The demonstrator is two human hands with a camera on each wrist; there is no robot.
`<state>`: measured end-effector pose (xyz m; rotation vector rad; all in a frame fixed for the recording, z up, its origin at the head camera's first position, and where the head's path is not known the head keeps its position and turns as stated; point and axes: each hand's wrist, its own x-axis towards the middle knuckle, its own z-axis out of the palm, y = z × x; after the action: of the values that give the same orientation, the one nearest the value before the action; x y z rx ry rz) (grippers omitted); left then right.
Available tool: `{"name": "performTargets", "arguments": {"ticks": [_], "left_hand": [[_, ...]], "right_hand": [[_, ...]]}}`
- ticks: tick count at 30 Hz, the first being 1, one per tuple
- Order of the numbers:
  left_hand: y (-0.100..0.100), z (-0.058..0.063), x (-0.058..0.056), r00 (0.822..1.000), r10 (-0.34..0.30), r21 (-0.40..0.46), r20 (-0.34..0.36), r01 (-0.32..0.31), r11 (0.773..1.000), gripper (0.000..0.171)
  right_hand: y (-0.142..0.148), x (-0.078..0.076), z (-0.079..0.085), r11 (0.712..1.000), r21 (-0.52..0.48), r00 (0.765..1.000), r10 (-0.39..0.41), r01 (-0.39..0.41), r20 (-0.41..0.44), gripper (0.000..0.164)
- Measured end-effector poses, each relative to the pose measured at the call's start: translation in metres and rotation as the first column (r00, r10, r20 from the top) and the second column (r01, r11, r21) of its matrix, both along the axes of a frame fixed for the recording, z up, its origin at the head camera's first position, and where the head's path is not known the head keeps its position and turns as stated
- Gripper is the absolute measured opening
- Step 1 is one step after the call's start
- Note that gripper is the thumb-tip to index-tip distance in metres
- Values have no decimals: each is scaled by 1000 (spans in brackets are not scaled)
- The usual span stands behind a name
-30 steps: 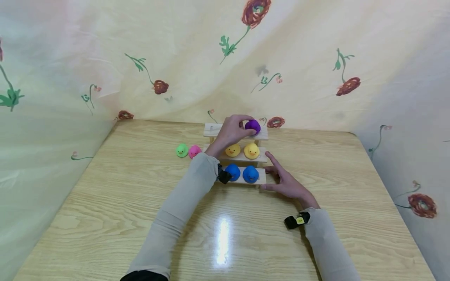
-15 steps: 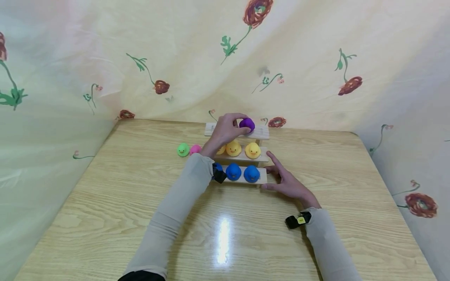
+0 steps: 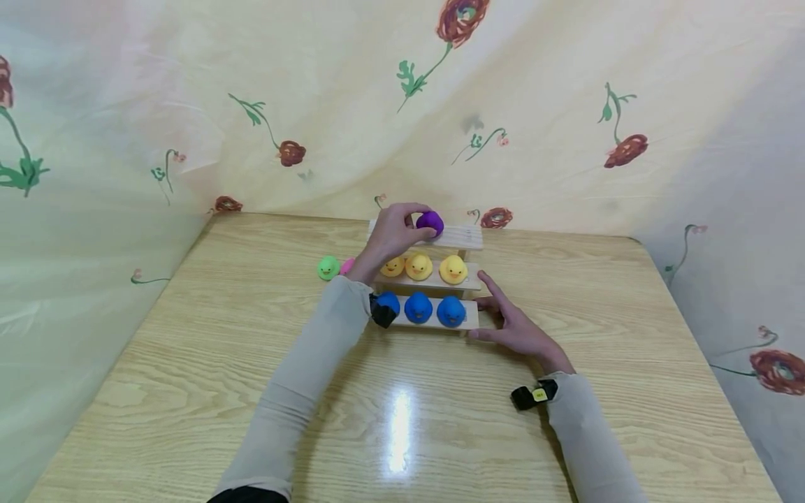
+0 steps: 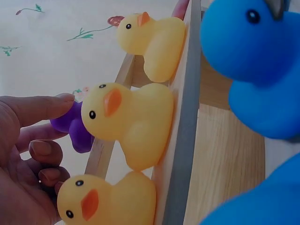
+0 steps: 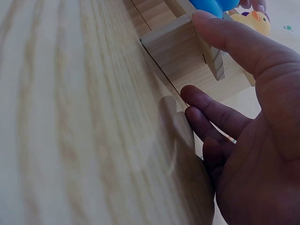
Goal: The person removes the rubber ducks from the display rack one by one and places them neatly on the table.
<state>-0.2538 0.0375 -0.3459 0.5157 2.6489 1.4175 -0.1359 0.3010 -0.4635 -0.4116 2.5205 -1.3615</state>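
My left hand (image 3: 397,230) pinches a purple rubber duck (image 3: 430,224) between thumb and fingers, at the top shelf (image 3: 462,236) of a three-step wooden rack. In the left wrist view the purple duck (image 4: 77,126) shows partly behind the yellow ducks. Three yellow ducks (image 3: 453,270) sit on the middle step, three blue ducks (image 3: 451,311) on the lowest one. My right hand (image 3: 517,328) is at the rack's right end, fingers spread and loosely bent. Its thumb (image 5: 234,40) lies at the corner of the lowest step (image 5: 211,56) in the right wrist view.
Left of the rack, a green duck (image 3: 328,267) and a pink duck (image 3: 346,266) stand on the wooden table (image 3: 207,335); my left forearm partly covers the pink one. A flowered cloth (image 3: 352,91) hangs behind and at both sides.
My left hand has moved left along the top shelf with the purple duck, and more of the yellow and blue ducks shows. My right hand has stayed at the rack's right end.
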Motion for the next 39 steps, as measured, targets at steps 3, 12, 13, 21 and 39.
{"name": "performTargets", "arguments": {"ticks": [3, 12, 13, 21, 39], "left_hand": [[-2, 0, 0, 1000, 10, -11, -3, -10, 1000, 41], [-12, 1, -1, 1000, 11, 13, -7, -11, 1000, 42], [-13, 1, -1, 1000, 12, 18, -4, -12, 1000, 42], [-25, 0, -1, 999, 32, 18, 1, -32, 999, 43], [-42, -2, 2, 997, 71, 28, -17, -70, 997, 40]], "right_hand": [[0, 0, 0, 1000, -4, 1000, 0, 0, -1, 107], [0, 0, 1, 1000, -7, 1000, 0, 0, 1, 107], [-1, 0, 1, 1000, -9, 1000, 1, -1, 0, 107], [0, 1, 2, 1000, -13, 1000, 0, 0, -8, 107], [-1, 2, -1, 1000, -11, 1000, 3, -3, -11, 106]]}}
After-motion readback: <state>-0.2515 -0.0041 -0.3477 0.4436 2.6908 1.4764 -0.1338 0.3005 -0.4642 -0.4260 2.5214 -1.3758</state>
